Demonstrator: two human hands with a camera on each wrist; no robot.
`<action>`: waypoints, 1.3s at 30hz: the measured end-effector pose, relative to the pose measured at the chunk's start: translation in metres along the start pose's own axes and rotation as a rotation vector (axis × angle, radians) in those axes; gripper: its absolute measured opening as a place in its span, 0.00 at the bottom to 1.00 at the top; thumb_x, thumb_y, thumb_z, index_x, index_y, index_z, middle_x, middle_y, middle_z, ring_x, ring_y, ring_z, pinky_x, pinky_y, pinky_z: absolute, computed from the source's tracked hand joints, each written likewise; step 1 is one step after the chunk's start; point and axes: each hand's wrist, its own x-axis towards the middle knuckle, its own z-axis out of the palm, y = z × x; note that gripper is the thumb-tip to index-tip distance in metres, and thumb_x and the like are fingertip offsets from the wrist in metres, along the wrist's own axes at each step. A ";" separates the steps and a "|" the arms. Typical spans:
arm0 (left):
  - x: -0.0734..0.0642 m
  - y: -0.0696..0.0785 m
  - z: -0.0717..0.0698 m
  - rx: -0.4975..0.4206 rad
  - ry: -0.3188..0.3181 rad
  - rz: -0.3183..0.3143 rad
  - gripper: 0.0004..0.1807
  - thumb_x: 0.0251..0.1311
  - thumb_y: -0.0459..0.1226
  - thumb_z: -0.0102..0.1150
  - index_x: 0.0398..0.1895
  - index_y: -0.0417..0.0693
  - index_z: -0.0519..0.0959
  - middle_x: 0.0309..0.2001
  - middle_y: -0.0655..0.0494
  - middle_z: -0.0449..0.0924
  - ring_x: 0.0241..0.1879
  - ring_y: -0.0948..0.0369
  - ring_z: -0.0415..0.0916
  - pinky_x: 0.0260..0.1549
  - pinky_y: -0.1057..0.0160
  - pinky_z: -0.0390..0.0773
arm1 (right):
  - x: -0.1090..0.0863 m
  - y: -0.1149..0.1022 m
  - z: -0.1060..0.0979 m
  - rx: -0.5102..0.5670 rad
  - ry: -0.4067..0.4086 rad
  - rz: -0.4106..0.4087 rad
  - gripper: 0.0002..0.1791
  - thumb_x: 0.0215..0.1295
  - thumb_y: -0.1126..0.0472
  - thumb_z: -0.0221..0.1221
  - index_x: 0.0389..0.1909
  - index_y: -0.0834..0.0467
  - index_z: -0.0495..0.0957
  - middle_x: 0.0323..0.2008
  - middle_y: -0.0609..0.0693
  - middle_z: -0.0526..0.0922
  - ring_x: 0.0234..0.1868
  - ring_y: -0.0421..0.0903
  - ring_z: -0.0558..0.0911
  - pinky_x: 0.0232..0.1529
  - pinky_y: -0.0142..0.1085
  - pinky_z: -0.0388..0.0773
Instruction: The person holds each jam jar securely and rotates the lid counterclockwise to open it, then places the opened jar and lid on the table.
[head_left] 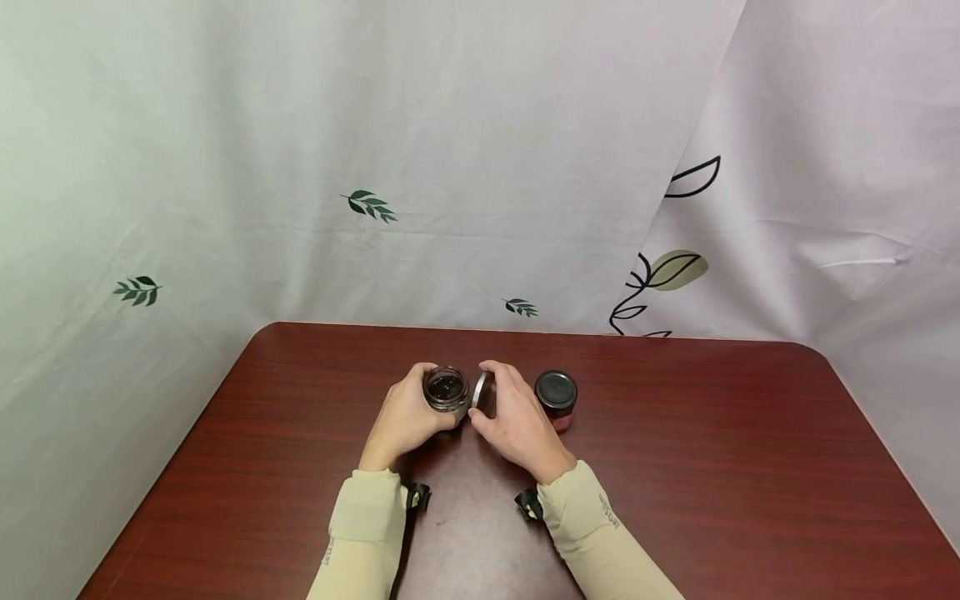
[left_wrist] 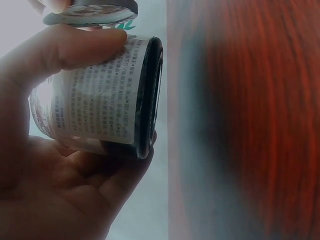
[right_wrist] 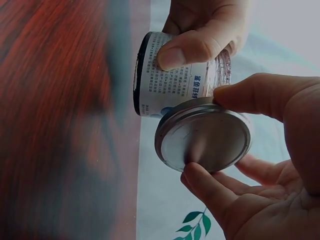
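My left hand (head_left: 408,417) grips a glass jar (head_left: 447,390) around its side. The jar's mouth is uncovered, with dark contents inside, and a white printed label (left_wrist: 102,95) wraps its wall. Just to the right, my right hand (head_left: 521,421) holds a round metal lid (head_left: 482,392) by its rim, between thumb and fingers. That lid (right_wrist: 205,137) is tipped on edge close beside the jar (right_wrist: 175,80); whether they touch I cannot tell. Right behind my right hand stands a second jar (head_left: 556,398) with a dark lid on and a reddish lower part.
The dark red wooden table (head_left: 720,450) has rounded far corners. A pale curtain (head_left: 480,167) with leaf prints hangs along its back and sides. Black straps (head_left: 529,505) with cameras sit at both wrists, below light yellow sleeves (head_left: 592,517).
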 end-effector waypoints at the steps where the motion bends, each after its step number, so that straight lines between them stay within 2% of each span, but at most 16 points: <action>1: 0.000 0.000 0.000 0.000 -0.001 0.000 0.40 0.37 0.37 0.77 0.59 0.41 0.72 0.46 0.48 0.82 0.43 0.54 0.80 0.45 0.51 0.78 | 0.000 0.000 0.000 -0.002 -0.001 0.001 0.35 0.59 0.60 0.68 0.67 0.61 0.68 0.57 0.56 0.75 0.53 0.49 0.78 0.51 0.45 0.77; 25: 0.002 -0.004 0.003 0.008 -0.003 0.003 0.41 0.37 0.35 0.77 0.60 0.40 0.72 0.46 0.48 0.82 0.44 0.53 0.80 0.46 0.50 0.78 | 0.001 0.002 0.002 -0.045 -0.052 0.027 0.35 0.60 0.63 0.67 0.68 0.64 0.67 0.61 0.60 0.74 0.52 0.52 0.79 0.51 0.47 0.77; 39: 0.003 -0.007 0.003 0.032 -0.007 0.011 0.41 0.37 0.35 0.77 0.60 0.38 0.72 0.45 0.47 0.82 0.42 0.53 0.80 0.44 0.49 0.78 | 0.003 0.003 0.003 -0.072 -0.084 0.053 0.35 0.59 0.63 0.67 0.66 0.67 0.69 0.62 0.62 0.75 0.59 0.56 0.78 0.56 0.48 0.76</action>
